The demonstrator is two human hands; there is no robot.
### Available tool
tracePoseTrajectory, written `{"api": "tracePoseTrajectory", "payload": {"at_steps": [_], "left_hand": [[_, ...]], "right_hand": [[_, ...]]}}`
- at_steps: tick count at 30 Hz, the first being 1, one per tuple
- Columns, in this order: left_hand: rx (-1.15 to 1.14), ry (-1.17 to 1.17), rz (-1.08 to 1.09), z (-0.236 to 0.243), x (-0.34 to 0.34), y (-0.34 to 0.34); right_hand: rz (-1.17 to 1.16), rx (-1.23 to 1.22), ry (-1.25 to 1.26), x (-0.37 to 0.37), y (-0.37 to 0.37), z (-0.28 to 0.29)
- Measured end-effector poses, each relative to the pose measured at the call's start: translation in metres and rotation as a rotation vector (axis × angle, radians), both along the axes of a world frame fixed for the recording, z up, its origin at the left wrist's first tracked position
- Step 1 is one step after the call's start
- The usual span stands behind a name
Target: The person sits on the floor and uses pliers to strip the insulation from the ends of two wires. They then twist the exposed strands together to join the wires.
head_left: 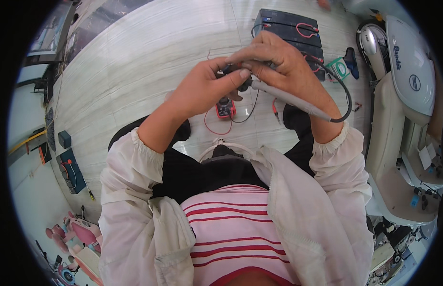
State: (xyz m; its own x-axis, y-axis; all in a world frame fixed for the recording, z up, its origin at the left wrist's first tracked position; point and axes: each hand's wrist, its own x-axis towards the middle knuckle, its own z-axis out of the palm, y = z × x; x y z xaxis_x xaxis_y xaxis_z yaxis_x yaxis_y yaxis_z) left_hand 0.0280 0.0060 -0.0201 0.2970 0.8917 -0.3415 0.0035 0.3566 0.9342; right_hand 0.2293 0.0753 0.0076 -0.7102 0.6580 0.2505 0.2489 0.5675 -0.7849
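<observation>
Held up in front of me, my left hand (204,86) and my right hand (288,62) meet over a small black piece. My left thumb presses it against the fingers, and the right fingertips pinch its far side; most of it is hidden. Joined to it is a long grey tube-shaped part (293,100), which slants below my right hand toward the wrist. A black cable (349,97) leaves the tube's end and loops upward. Under my hands on the floor lies a red multimeter (226,108) with red and black leads. A red-handled probe (276,112) rests nearby.
Black batteries (288,28) with red wires stand ahead on the right, by a green and white box (338,69). White scooters (412,66) line the right side. At left lie another battery (72,171) and a small dark box (64,139). Pink vehicles (83,233) stand lower left.
</observation>
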Motion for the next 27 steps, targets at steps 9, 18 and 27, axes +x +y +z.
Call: {"api": "tracePoseTrajectory", "payload": {"at_steps": [9,18,27], "left_hand": [[0.047,0.020,-0.019,0.004,-0.004,0.001],[0.050,0.015,-0.016,0.002,-0.005,0.001],[0.060,-0.127,0.175,0.003,-0.009,0.004]], "right_hand": [[-0.039,0.020,-0.004,-0.004,-0.004,-0.005],[-0.078,0.012,-0.015,-0.008,-0.006,-0.004],[-0.088,-0.140,0.109,-0.004,-0.006,0.003]]}}
